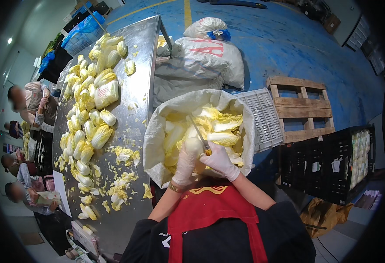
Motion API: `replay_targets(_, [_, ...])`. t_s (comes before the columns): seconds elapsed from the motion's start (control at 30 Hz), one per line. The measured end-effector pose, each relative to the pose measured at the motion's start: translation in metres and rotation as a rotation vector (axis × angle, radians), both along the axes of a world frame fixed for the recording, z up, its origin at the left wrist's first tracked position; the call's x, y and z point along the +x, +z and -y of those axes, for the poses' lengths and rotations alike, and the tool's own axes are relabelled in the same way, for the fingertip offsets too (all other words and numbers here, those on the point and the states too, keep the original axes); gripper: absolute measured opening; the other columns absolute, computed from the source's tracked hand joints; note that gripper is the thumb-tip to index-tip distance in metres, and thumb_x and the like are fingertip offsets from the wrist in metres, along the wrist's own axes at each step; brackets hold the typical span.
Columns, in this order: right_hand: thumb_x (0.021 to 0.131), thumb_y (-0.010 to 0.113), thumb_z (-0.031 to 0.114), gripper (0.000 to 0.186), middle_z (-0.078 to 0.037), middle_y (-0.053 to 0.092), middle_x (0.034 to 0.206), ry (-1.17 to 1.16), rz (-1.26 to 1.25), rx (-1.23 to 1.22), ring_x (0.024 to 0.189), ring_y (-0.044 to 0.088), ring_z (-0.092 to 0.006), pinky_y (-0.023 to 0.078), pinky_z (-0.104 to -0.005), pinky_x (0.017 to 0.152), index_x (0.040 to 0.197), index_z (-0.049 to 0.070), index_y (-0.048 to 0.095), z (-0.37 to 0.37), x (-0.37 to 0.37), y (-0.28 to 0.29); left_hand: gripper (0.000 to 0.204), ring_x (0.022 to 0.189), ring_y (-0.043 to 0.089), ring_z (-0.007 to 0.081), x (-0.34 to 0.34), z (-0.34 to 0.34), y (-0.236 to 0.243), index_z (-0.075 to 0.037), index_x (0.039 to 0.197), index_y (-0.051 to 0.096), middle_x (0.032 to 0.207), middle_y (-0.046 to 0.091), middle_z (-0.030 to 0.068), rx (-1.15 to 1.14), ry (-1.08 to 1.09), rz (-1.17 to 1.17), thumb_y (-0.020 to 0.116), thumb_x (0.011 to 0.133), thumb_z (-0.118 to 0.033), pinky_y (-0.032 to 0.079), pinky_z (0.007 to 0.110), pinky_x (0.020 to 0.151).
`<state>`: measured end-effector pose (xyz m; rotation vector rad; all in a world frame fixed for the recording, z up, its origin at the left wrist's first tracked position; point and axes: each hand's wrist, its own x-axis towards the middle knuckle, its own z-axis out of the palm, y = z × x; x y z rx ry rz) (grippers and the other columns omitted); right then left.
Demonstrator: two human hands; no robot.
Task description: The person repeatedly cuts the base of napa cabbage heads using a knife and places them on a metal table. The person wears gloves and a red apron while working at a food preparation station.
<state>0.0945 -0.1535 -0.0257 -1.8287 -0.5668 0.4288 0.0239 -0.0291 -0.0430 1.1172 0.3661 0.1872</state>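
My left hand (185,165), in a pale glove, is closed round a napa cabbage (194,146) whose rounded white end points up. In my gloved right hand (222,162) is a knife (199,133), gripped by its yellowish handle. Its blade slants up and left, close beside the cabbage; whether they touch I cannot tell. Both hands are over the mouth of a large white woven sack (155,131), its rim folded outward. Inside lie several yellow-white napa cabbages (223,139). The lower part of the held cabbage is hidden by my hands.
At left a steel table (135,94) bears many napa cabbages (99,136) and leaf scraps (123,184). Full sacks (210,61) lie beyond. A white crate (262,118), wooden pallet (304,108) and black crates (324,164) stand at right. Several people (39,105) work across the table.
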Motion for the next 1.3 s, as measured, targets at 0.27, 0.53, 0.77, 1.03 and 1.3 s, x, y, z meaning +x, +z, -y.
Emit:
replay_targets(0.27, [0.071,0.066,0.019,0.042,-0.023,0.066,0.096,0.114,0.020,-0.003,0.091,0.065,-0.0367,0.052,-0.0390,0.079,0.108,-0.001,0.060,0.007,-0.001,0.006,0.042,0.085,0.057,0.0100,-0.004,-0.004,-0.003,-0.005,0.109,0.055,0.096,0.060,0.0032,0.506,0.016,-0.142,0.069,0.086,-0.037,0.049,0.026,0.072])
replay_targets(0.53, [0.070,0.067,0.018,0.038,-0.023,0.065,0.089,0.058,0.042,0.020,0.086,0.064,-0.0377,0.052,-0.0400,0.075,0.103,-0.001,0.059,0.007,-0.012,0.010,0.040,0.079,0.054,0.0079,-0.006,-0.001,0.030,-0.005,0.104,0.058,0.090,0.060,0.0003,0.132,-0.123,-0.077,0.066,0.087,-0.040,0.048,0.025,0.067])
replay_targets(0.77, [0.071,0.066,0.018,0.035,-0.023,0.065,0.088,0.015,0.102,0.022,0.083,0.064,-0.0379,0.052,-0.0404,0.074,0.100,-0.001,0.060,0.002,-0.012,0.009,0.050,0.088,0.055,0.0093,-0.010,-0.025,-0.025,-0.006,0.110,0.058,0.100,0.060,0.0011,0.066,-0.168,0.008,0.066,0.087,-0.049,0.048,0.026,0.075])
replay_targets(1.03, [0.081,0.063,0.019,0.029,-0.021,0.066,0.075,-0.131,0.056,0.060,0.069,0.067,-0.0293,0.052,-0.0358,0.063,0.098,-0.005,0.063,0.006,0.000,0.013,0.079,0.093,0.058,0.0155,-0.005,-0.047,-0.038,-0.005,0.128,0.050,0.104,0.058,0.0037,-0.271,-0.060,-0.003,0.058,0.080,-0.068,0.052,0.031,0.081])
replay_targets(1.3, [0.078,0.074,0.022,0.046,-0.014,0.069,0.093,-0.258,0.133,-0.056,0.083,0.067,-0.0190,0.051,-0.0290,0.075,0.115,-0.001,0.062,0.042,0.040,0.001,0.088,0.093,0.059,0.0200,0.007,-0.081,-0.008,-0.007,0.136,0.041,0.108,0.058,0.0076,-0.655,-0.015,0.180,0.052,0.079,-0.074,0.052,0.033,0.081])
